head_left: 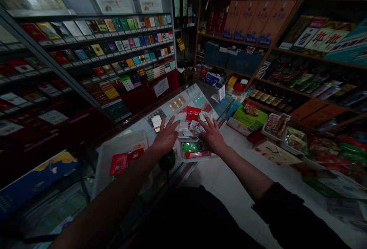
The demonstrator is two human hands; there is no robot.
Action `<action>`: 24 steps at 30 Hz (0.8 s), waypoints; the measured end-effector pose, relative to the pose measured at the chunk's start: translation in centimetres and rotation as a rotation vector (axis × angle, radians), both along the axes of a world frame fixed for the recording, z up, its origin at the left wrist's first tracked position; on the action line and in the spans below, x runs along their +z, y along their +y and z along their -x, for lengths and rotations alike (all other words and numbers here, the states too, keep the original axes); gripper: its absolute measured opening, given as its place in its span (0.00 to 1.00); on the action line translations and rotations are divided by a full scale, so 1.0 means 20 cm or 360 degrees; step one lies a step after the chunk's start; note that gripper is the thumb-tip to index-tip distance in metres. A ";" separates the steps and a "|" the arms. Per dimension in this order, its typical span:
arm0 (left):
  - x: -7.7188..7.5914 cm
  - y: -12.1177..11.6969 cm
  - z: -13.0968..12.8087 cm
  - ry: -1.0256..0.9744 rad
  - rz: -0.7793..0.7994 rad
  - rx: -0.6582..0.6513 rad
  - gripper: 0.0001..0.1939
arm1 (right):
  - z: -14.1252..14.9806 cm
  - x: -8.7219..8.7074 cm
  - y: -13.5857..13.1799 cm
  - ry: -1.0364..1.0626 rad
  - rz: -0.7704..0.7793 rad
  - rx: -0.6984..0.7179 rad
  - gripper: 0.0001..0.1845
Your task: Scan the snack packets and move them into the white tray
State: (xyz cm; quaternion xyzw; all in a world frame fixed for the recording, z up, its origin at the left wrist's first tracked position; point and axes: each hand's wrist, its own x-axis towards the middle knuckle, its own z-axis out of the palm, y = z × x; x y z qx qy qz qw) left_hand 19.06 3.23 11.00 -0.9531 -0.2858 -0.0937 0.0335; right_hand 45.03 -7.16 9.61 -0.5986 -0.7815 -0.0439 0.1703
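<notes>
While both hands reach over a shallow white plastic tray [187,139] on the glass-topped bench [185,91], neither has lifted anything clear. The left hand [168,136] is loose, its fingers spread at the tray's left side, near a small white-labelled packet [184,126]. The right hand [213,136] is likewise unclenched, fingers fanned over the right side; whether its fingertips touch the packets there, I cannot tell.

Inside the tray, between the hands, lie a glossy red packet [193,113] and a silvery printed packet [195,126]. Just below it, partly covered, a white plastic tub [189,160] holds a bright green packet [193,147] and a long red packet [197,154].

Judging by how things lie, handling is partway at most: the packets are spread over several containers, including a large translucent tub [113,144] at left with red pouches [118,164] inside. The tray and the tub below it look well filled; which packets have been dealt with cannot be told.
</notes>
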 end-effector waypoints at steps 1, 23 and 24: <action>0.01 0.01 0.02 -0.0001 -0.0016 0.0006 0.11 | 0.01 0.00 0.01 0.0004 -0.0036 0.0025 0.05; 0.16 0.13 0.45 -0.0058 -0.0080 0.0239 0.13 | 0.40 0.09 0.34 0.0063 -0.0082 0.0229 0.05; 0.15 0.14 0.47 -0.0061 -0.0074 0.0251 0.13 | 0.42 0.09 0.34 0.0064 -0.0082 0.0231 0.05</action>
